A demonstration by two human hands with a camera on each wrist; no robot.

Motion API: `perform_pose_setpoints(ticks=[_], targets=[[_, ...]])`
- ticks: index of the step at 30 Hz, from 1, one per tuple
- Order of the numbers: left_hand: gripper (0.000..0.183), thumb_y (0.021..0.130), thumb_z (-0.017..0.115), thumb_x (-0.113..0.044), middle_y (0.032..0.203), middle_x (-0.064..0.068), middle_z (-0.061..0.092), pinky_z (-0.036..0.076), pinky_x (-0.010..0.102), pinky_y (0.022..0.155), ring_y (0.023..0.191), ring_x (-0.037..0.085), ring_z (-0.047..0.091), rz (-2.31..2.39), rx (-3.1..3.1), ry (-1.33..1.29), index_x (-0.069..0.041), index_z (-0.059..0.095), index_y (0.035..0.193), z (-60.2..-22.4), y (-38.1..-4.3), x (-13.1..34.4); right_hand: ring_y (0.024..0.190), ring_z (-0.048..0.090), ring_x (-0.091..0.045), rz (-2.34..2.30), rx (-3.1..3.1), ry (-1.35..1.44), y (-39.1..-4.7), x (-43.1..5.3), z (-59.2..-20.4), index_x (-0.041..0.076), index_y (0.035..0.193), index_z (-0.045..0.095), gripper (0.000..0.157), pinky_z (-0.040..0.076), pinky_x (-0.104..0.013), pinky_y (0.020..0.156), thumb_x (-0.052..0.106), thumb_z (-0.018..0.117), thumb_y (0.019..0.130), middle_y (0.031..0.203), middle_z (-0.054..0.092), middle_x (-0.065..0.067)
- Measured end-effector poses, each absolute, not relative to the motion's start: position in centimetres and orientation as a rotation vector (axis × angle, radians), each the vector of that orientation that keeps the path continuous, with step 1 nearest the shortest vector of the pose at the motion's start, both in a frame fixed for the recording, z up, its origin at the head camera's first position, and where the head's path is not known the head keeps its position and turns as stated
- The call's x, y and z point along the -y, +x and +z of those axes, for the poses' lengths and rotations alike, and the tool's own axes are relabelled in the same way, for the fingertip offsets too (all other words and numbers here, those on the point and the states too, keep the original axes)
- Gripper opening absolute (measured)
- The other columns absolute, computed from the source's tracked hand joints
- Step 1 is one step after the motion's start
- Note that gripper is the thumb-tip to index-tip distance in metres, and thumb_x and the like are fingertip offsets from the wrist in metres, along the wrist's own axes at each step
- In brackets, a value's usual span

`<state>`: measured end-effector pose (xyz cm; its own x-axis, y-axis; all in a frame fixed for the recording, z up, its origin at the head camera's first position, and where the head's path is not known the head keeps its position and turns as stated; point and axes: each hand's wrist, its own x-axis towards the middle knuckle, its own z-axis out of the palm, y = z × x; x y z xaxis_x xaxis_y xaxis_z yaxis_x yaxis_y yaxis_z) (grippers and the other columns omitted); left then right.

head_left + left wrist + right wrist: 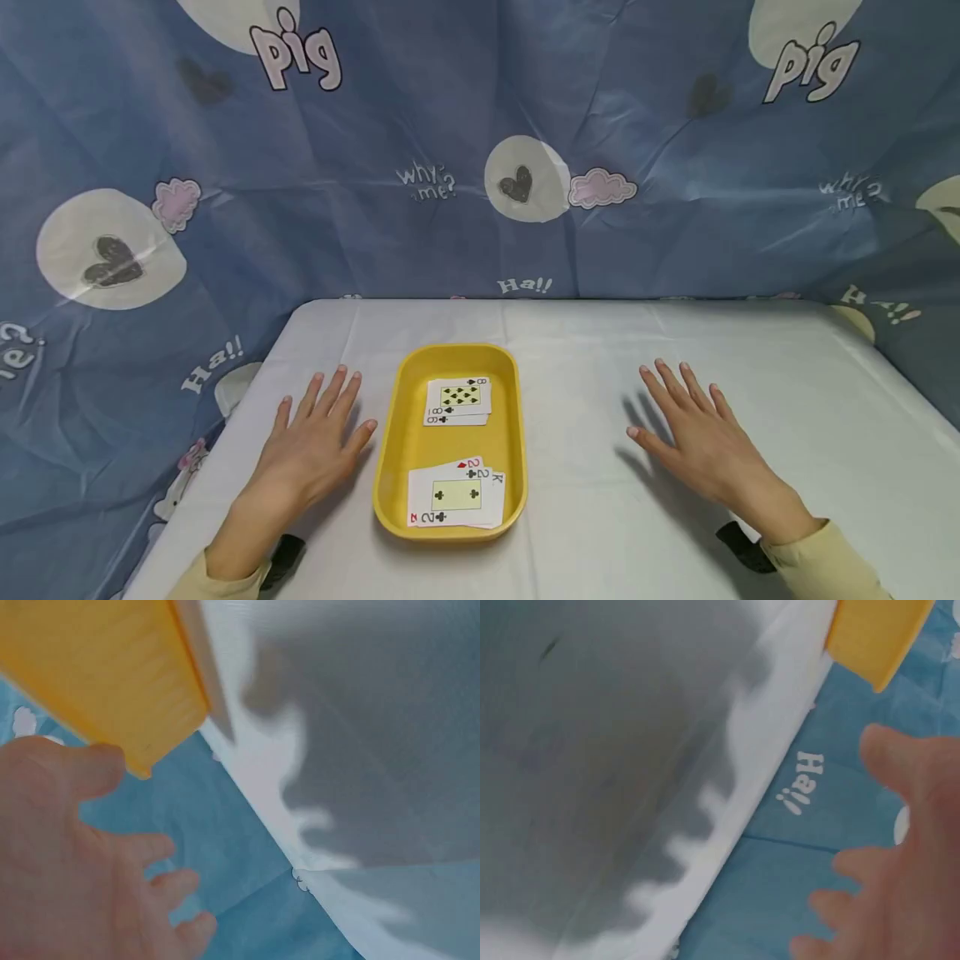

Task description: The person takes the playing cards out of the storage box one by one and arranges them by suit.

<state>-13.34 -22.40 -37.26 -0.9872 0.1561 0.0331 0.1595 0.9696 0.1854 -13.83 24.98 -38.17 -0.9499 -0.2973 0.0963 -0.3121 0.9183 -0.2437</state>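
Note:
A yellow tray lies on the white table, left of the middle. Inside it, at the far end, is a small stack of playing cards with an eight of spades on top. Fanned cards at its near end show a two of clubs over a red two and a king. My left hand, palm down with fingers spread, is just left of the tray and holds nothing. Well to the right of the tray, my right hand is likewise spread and holds nothing; both cast shadows on the table.
The white-covered table ends at a blue patterned cloth hanging behind it and down its left side. Dark wrist straps show at both cuffs.

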Motion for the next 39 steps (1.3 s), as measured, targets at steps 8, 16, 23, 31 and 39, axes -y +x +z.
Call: perform_pose_setpoints(ticks=[8, 16, 23, 31, 39], targets=[[0.076, 0.099, 0.042, -0.058, 0.163, 0.011, 0.013, 0.008, 0.067, 0.11, 0.148, 0.038, 0.005, -0.652, 3.068, -0.424, -0.015, 0.022, 0.158, -36.6, -12.4, 22.1, 0.149, 0.007, -0.032, 0.368, 2.86, 0.726, -15.3, -24.9, -38.3, 0.023, 0.159, 0.016, 0.077, 0.001, -0.053, 0.116, 0.054, 0.051, 0.098, 0.164, 0.009, -0.004], [0.085, 0.095, 0.063, -0.041, 0.164, 0.007, 0.007, 0.018, 0.059, 0.112, 0.148, 0.033, 0.007, -1.252, 3.131, -0.571, -0.018, 0.013, 0.16, -36.7, -11.3, 21.4, 0.149, 0.013, -0.028, 0.454, 2.771, 0.879, -16.7, -23.6, -38.0, 0.032, 0.158, 0.018, 0.076, 0.008, -0.053, 0.116, 0.05, 0.059, 0.096, 0.163, 0.014, 0.002], [0.087, 0.094, 0.068, -0.022, 0.164, 0.005, 0.004, 0.031, 0.051, 0.11, 0.147, 0.037, 0.015, -1.88, 3.022, -0.515, -0.022, 0.011, 0.159, -36.9, -11.2, 21.7, 0.146, 0.022, -0.023, 0.741, 2.724, 1.021, -17.9, -22.1, -37.7, 0.028, 0.156, 0.029, 0.074, 0.02, -0.053, 0.114, 0.041, 0.066, 0.094, 0.159, 0.026, 0.003], [0.084, 0.09, 0.072, -0.019, 0.163, 0.004, 0.012, 0.018, 0.063, 0.111, 0.145, 0.033, 0.023, -2.23, 2.855, -0.365, -0.029, 0.021, 0.156, -37.3, -11.6, 21.9, 0.142, 0.031, -0.013, 1.14, 2.698, 1.033, -18.9, -20.1, -37.2, 0.029, 0.153, 0.035, 0.071, 0.03, -0.042, 0.112, 0.033, 0.071, 0.092, 0.154, 0.035, 0.011], [0.081, 0.089, 0.073, -0.016, 0.156, 0.01, 0.03, 0.03, 0.049, 0.109, 0.143, 0.029, 0.028, -2.294, 2.794, -0.345, -0.025, 0.026, 0.155, -37.5, -11.9, 21.9, 0.134, 0.043, -0.014, 1.478, 2.593, 1.101, -20.3, -16.9, -36.5, 0.028, 0.148, 0.043, 0.063, 0.038, -0.035, 0.108, 0.018, 0.071, 0.092, 0.147, 0.044, 0.01]])
